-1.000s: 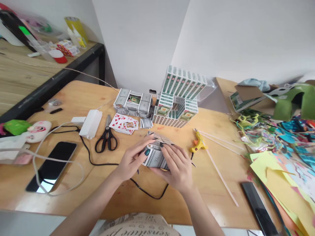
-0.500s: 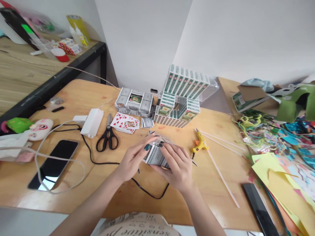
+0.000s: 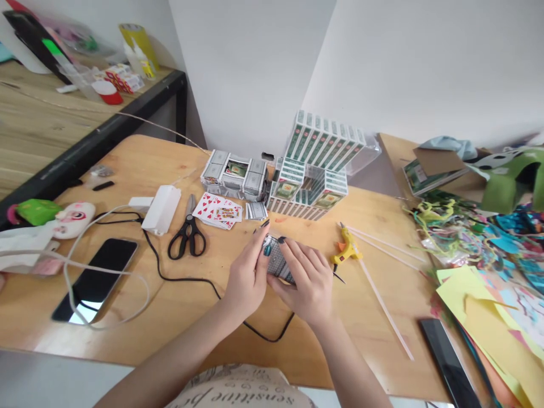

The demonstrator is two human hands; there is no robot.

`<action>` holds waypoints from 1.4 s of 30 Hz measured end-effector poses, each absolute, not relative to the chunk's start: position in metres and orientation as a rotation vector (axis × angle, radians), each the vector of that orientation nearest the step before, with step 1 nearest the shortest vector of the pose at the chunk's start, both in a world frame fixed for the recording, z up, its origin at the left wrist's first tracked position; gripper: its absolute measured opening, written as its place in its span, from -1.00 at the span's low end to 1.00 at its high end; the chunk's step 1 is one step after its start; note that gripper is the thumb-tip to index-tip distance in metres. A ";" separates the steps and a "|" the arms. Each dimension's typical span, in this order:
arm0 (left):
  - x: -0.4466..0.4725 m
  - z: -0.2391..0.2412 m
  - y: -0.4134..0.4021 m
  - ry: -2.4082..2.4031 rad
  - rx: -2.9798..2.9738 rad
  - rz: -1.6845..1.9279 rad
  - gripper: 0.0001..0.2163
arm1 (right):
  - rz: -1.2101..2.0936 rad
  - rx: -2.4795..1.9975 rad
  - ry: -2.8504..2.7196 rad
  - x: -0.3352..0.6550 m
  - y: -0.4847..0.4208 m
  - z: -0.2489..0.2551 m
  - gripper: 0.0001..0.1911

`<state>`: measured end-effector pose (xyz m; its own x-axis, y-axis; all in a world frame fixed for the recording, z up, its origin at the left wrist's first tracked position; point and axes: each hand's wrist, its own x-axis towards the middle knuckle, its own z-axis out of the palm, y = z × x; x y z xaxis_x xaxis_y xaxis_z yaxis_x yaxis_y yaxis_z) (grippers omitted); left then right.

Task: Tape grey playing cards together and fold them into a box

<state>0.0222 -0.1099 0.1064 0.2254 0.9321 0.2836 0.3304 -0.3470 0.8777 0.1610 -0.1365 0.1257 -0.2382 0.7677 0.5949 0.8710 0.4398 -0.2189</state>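
Note:
Between my hands, above the wooden table, are grey-backed playing cards (image 3: 278, 264); my fingers hide much of them, so I cannot tell how many there are. My left hand (image 3: 250, 272) closes on their left edge, with the dark-painted thumb on top. From the right, my right hand (image 3: 306, 280) grips them, fingers across the back and thumb below. Just beyond lie face-up playing cards (image 3: 217, 210) and a small grey card stack (image 3: 256, 211). Behind those stands a structure of folded grey cards (image 3: 233, 175). A stacked build of green-and-white card boxes (image 3: 308, 184) is beside it.
Black scissors (image 3: 187, 233), a white block (image 3: 161, 209) and a phone (image 3: 96, 280) lie left, with cables across the table. On the right are a yellow glue gun (image 3: 349, 245), clear glue sticks (image 3: 386, 310), a dark flat object (image 3: 448, 362) and a heap of paper scraps (image 3: 480, 317).
My left hand has moved right, nearer my right hand, and wraps more tightly round the cards' left edge. Less of the card back shows. The view has shifted slightly.

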 end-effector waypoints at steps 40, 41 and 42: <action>0.033 0.071 -0.017 1.270 2.429 0.097 -0.75 | 0.663 -2.090 -2.253 0.181 -0.064 0.060 -0.69; 0.033 0.070 -0.017 1.261 2.418 0.115 -0.75 | 0.671 -2.101 -2.265 0.181 -0.063 0.059 -0.69; 0.032 0.069 -0.017 1.246 2.406 0.137 -0.75 | 0.683 -2.100 -2.270 0.181 -0.063 0.059 -0.69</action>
<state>0.0324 -0.0165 0.0692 0.5925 0.7987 -0.1052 0.7566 -0.5068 0.4132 0.1814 -0.0626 0.0590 -0.1204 0.9450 -0.3041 0.9559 0.0277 -0.2924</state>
